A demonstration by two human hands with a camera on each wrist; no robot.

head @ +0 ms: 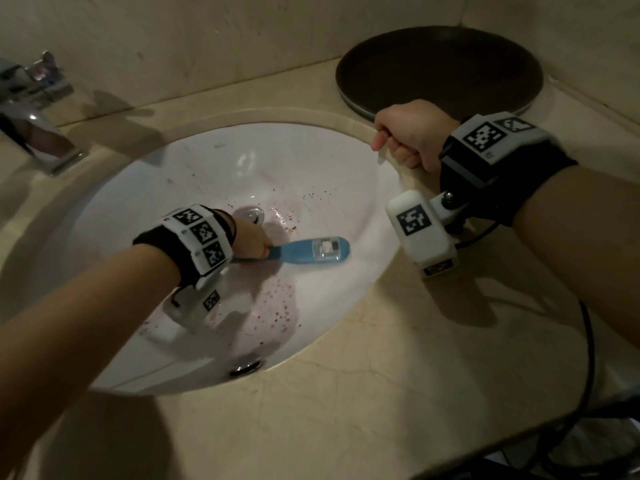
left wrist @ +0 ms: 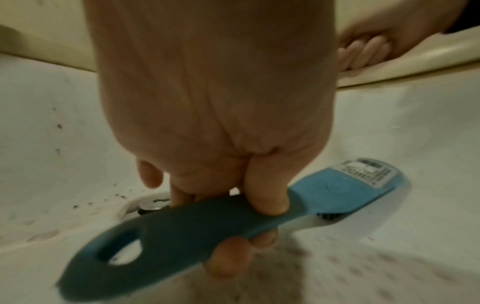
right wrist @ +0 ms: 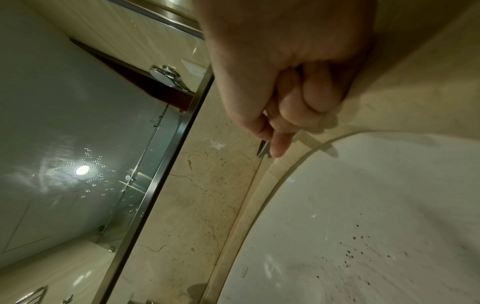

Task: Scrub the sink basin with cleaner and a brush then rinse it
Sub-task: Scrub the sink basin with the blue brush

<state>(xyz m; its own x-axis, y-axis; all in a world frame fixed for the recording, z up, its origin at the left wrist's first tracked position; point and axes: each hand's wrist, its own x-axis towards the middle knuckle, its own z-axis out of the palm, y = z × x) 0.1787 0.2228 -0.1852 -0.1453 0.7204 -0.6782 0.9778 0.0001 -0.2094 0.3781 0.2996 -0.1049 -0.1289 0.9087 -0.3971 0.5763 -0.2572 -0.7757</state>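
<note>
The white sink basin (head: 311, 161) carries reddish-brown specks and smears (head: 277, 306) around its drain (head: 250, 213). My left hand (head: 251, 239) is down in the basin and grips the handle of a blue scrub brush (head: 311, 251). The brush head lies bristles-down on the basin floor, right of the drain. In the left wrist view my fingers (left wrist: 265, 195) wrap the dark blue handle of the brush (left wrist: 337, 185). My right hand (head: 408, 133) is a closed fist resting on the basin's far right rim, holding nothing that I can see; the right wrist view shows its curled fingers (right wrist: 298, 98).
A chrome faucet (head: 34, 116) stands at the left on the beige stone counter (head: 381, 393). A dark round tray (head: 440, 71) sits behind my right hand. An overflow hole (head: 245, 364) is in the near basin wall. A black cable (head: 588, 358) trails off my right wrist.
</note>
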